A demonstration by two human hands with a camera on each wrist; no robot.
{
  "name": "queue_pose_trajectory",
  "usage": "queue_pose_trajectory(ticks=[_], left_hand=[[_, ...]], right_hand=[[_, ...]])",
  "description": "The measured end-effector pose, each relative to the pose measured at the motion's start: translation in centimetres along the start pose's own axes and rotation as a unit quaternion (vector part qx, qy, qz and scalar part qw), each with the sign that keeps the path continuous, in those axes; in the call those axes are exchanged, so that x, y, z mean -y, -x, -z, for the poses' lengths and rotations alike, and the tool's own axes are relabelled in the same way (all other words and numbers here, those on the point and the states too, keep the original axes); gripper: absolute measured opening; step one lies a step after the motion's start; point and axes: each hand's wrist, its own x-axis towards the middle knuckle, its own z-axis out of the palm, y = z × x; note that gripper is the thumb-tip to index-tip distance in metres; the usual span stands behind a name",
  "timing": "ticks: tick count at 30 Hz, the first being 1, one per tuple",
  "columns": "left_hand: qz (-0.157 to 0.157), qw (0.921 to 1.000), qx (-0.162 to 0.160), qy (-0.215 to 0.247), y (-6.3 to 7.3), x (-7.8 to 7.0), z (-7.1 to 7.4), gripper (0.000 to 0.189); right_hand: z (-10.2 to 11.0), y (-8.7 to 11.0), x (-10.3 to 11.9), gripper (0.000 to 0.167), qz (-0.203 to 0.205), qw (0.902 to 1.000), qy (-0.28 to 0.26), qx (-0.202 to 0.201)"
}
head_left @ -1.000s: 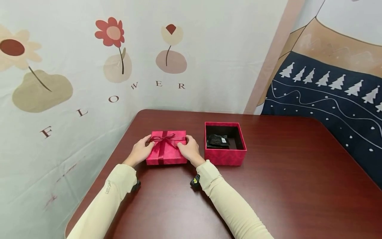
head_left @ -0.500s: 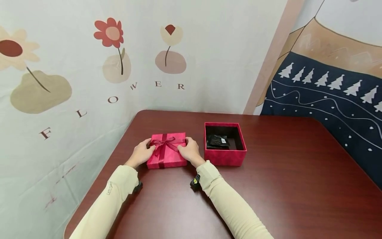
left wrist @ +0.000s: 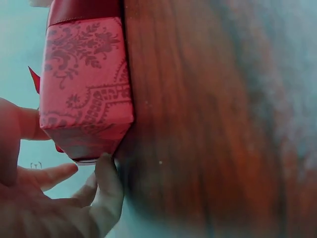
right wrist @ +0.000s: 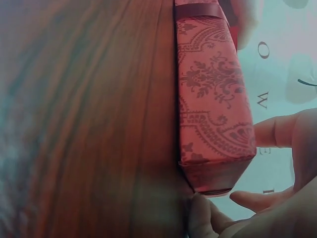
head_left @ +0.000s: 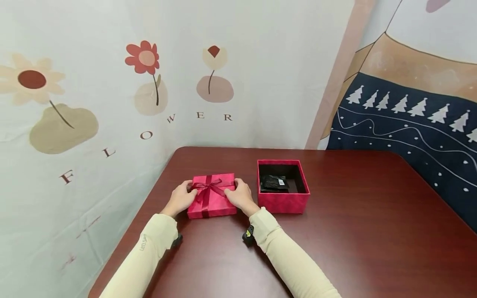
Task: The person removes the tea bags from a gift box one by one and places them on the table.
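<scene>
A red gift box lid with a dark red ribbon bow lies low over the table, bow side up. My left hand grips its left side, thumb on the top near the bow and fingers along the edge. On the opposite side my right hand holds it the same way. The wrist views show the lid's patterned front wall close against the wood, with fingertips at its lower corner. Just right of my right hand stands the open red box base, with black packets inside.
The dark red-brown table extends to the right and toward me. Behind it hangs a pale cloth printed with flowers and letters, and a dark blue one with white trees at the right.
Both hands have drawn the lid slightly toward me, and it has turned a little. The box base stays in place on the table while the head view has tilted up slightly.
</scene>
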Motion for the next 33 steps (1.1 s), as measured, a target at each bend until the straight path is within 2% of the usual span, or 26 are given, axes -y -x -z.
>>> queue_pose_trajectory(ticks=[5, 12, 16, 20, 26, 33], left_hand=[[-0.011, 0.9998, -0.011, -0.009, 0.1, -0.7, -0.3, 0.054], [0.017, 0.9991, -0.022, -0.031, 0.6, -1.7, 0.2, 0.054], [0.021, 0.9983, -0.035, -0.042, 0.8, -2.5, 0.9, 0.053], [0.003, 0.9986, -0.039, -0.034, 1.1, -4.2, 1.6, 0.053], [-0.014, 0.9992, -0.03, -0.021, 1.7, -7.1, 1.7, 0.056], [-0.044, 0.9989, -0.011, -0.015, 2.0, -10.6, 1.3, 0.057]], right_hand=[[0.6, 0.7, -0.3, 0.062, -0.003, 0.9999, 0.016, -0.005], [1.3, 1.3, 0.5, 0.066, 0.024, 0.9986, 0.047, -0.004], [1.8, 1.9, 1.7, 0.067, 0.043, 0.9964, 0.073, 0.005], [2.7, 2.4, 3.1, 0.066, 0.066, 0.9939, 0.088, 0.012], [4.6, 3.1, 4.6, 0.061, 0.109, 0.9904, 0.081, 0.025], [7.3, 3.4, 5.0, 0.059, 0.123, 0.9905, 0.059, 0.015]])
